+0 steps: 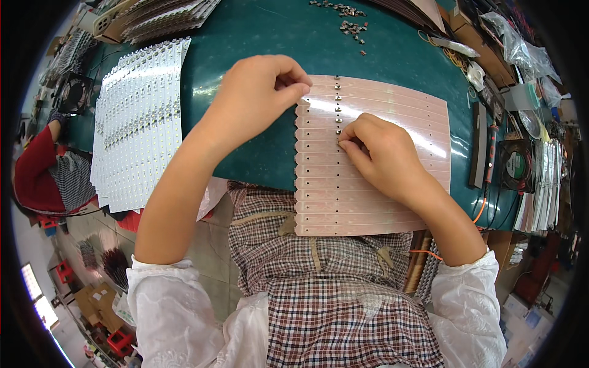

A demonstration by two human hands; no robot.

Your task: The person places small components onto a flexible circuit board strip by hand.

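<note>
In front of me a pinkish-tan panel of joined circuit board strips (392,202) lies on the green tabletop. Small dark metallic components (338,109) sit in a column down its upper part, and bare holes continue below them. My right hand (383,156) rests over the panel, thumb and forefinger pinched at the lower end of that column. Whatever is between those fingertips is hidden. At the panel's upper left corner is my left hand (261,89), its fingers curled and thumb pressed to the forefinger. I cannot make out anything in that pinch.
Loose small components (353,28) lie scattered at the far side. On the left are fanned white boards (144,116) with rows of parts, beside a person in a red sleeve (38,162). A soldering iron (491,144) and a fan (515,165) stand at the right edge.
</note>
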